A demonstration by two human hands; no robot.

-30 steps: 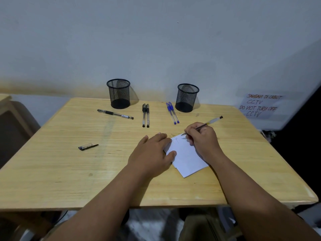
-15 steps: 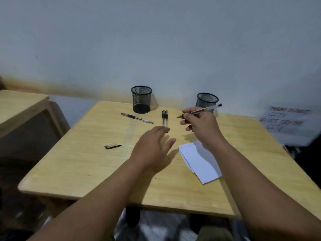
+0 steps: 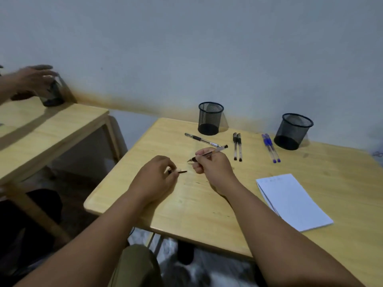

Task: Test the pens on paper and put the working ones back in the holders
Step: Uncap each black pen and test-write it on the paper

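My right hand (image 3: 213,166) grips an uncapped black pen (image 3: 215,151), its tip pointing left. My left hand (image 3: 154,179) pinches the pen's cap (image 3: 181,172) just above the wooden table (image 3: 186,208), a little left of the tip. Two black mesh holders stand at the back: a left holder (image 3: 210,118) and a right holder (image 3: 293,131). A single black pen (image 3: 202,140), two black pens (image 3: 237,146) and two blue pens (image 3: 270,148) lie in front of them. The white paper (image 3: 292,200) lies to the right of my right arm.
A second wooden table (image 3: 47,131) stands to the left across a gap. Another person's hand (image 3: 34,79) there holds a dark mesh cup (image 3: 52,95). The wall runs close behind both holders. My knee (image 3: 136,266) shows under the table's front edge.
The view has swung left. My left hand has reached left and taken hold of the cap. My right hand has brought the pen down from near the right holder toward the cap.
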